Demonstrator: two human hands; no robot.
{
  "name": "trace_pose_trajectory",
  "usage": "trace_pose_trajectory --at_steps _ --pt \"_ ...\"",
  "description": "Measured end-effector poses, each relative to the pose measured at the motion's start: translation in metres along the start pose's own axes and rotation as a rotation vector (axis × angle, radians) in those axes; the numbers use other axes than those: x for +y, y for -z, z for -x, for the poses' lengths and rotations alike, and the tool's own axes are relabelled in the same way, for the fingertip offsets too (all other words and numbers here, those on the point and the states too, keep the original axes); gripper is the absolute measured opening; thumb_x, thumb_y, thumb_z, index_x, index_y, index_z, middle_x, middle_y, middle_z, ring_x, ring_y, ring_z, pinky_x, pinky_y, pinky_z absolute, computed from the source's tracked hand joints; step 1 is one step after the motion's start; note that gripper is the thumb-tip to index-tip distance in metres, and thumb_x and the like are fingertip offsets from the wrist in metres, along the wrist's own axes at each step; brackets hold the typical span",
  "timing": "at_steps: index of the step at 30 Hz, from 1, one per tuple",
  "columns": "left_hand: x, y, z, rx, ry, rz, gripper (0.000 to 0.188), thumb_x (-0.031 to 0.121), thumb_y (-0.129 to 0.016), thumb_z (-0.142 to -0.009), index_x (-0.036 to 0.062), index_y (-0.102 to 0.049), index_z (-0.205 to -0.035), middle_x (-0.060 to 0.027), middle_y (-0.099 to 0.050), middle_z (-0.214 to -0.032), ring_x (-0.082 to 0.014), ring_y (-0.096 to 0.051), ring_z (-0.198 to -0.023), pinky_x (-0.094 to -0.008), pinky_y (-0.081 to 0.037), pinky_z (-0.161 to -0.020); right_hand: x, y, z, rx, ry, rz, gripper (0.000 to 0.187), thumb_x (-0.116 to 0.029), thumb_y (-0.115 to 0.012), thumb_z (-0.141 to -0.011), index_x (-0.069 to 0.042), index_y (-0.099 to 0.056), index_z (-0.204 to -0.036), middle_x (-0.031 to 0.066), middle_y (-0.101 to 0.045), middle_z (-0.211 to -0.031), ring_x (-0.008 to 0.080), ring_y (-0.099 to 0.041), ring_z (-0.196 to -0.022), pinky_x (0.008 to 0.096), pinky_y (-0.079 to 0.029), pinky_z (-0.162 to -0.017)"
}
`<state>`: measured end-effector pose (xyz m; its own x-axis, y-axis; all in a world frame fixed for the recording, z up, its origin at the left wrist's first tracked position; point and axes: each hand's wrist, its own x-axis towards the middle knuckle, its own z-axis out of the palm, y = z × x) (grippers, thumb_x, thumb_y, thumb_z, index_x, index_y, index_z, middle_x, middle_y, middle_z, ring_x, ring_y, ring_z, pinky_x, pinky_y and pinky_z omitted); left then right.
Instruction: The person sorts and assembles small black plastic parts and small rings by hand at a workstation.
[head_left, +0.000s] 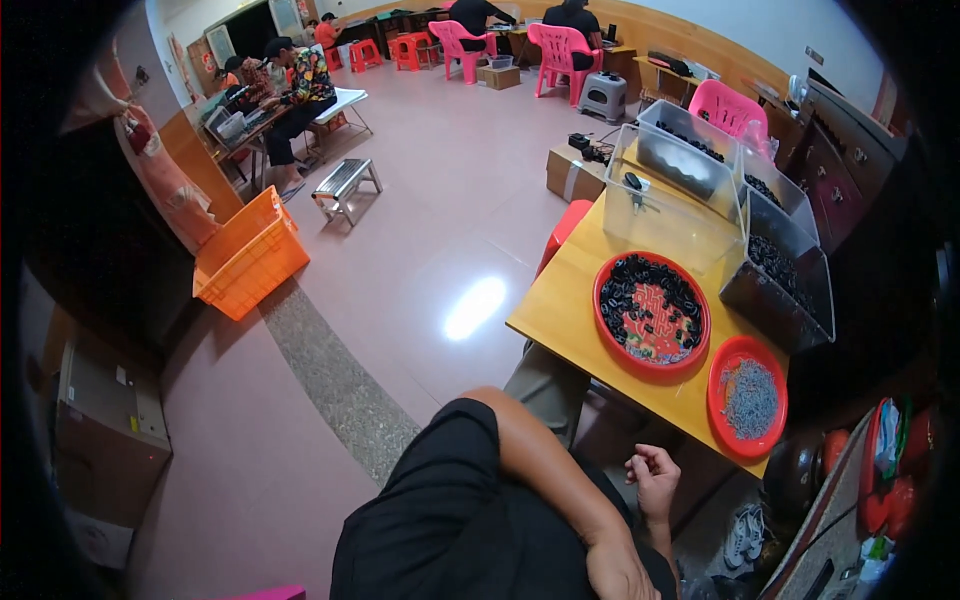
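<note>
My left arm, in a black sleeve, reaches across my body. My left hand (620,575) lies at the lower edge against my right forearm, its fingers hidden. My right hand (654,482) is raised beside the table's near edge, fingers loosely half-curled and a little apart, with nothing visible in them. Nearest to it on the yellow wooden table (560,300) is a red round tray (717,400) holding many small grey metal pieces (752,400). Behind that, a larger red tray (602,325) with a printed bottom holds many small black parts (640,275).
Clear plastic bins (665,225) with black parts stand along the table's far and right sides. A red stool (568,232) is beside the table. An orange crate (255,255) and a metal step stool (345,182) stand on the floor. Other people (300,85) sit working farther back.
</note>
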<state>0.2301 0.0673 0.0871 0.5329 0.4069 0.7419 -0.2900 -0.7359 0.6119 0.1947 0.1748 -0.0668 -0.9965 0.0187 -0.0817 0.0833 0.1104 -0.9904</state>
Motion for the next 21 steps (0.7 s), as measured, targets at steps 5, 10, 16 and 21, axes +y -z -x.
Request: trace_pose_trajectory --at_steps 5,10,16,21 --pt "-0.032 -0.002 -0.019 -0.003 -0.191 0.046 0.047 0.027 -0.025 -0.101 -0.0083 -0.049 -0.121 -0.0254 -0.044 -0.131 -0.0426 -0.038 -0.121 -0.0491 -0.027 -0.101 -0.003 -0.002 -0.001 -0.043 0.048 0.043 0.014 0.001 -0.057 -0.085 0.002 -0.059 -0.099 0.0055 -0.061 -0.072 0.0075 -0.055 -0.057 0.0202 -0.046 -0.05" --pt "-0.036 -0.009 -0.055 -0.159 -0.108 -0.235 0.052 0.035 -0.025 -0.099 -0.0046 -0.039 -0.13 -0.0225 -0.032 -0.139 -0.042 -0.025 -0.129 -0.0542 -0.021 -0.102 -0.006 -0.008 -0.001 -0.065 0.031 0.076 0.015 0.001 -0.059 -0.083 0.001 -0.061 -0.098 0.0026 -0.061 -0.073 0.0057 -0.054 -0.059 0.0197 -0.045 -0.053" --pt "-0.012 -0.001 -0.06 -0.302 0.06 -0.448 0.061 0.044 -0.026 -0.097 -0.0007 -0.029 -0.139 -0.0193 -0.019 -0.148 -0.0414 -0.009 -0.137 -0.0614 -0.014 -0.101 -0.009 -0.007 0.003 -0.007 0.055 0.099 0.015 0.001 -0.059 -0.084 0.002 -0.061 -0.098 0.0033 -0.061 -0.073 0.0064 -0.055 -0.059 0.0196 -0.046 -0.052" --pt "0.007 -0.002 -0.036 -0.214 0.08 -0.188 0.063 0.046 -0.028 -0.096 -0.0003 -0.029 -0.139 -0.0186 -0.017 -0.149 -0.0399 -0.004 -0.139 -0.0612 -0.01 -0.102 -0.002 -0.01 0.007 -0.003 0.001 0.005 0.015 0.0 -0.058 -0.085 0.002 -0.06 -0.099 0.0048 -0.061 -0.074 0.0074 -0.055 -0.058 0.0209 -0.047 -0.052"
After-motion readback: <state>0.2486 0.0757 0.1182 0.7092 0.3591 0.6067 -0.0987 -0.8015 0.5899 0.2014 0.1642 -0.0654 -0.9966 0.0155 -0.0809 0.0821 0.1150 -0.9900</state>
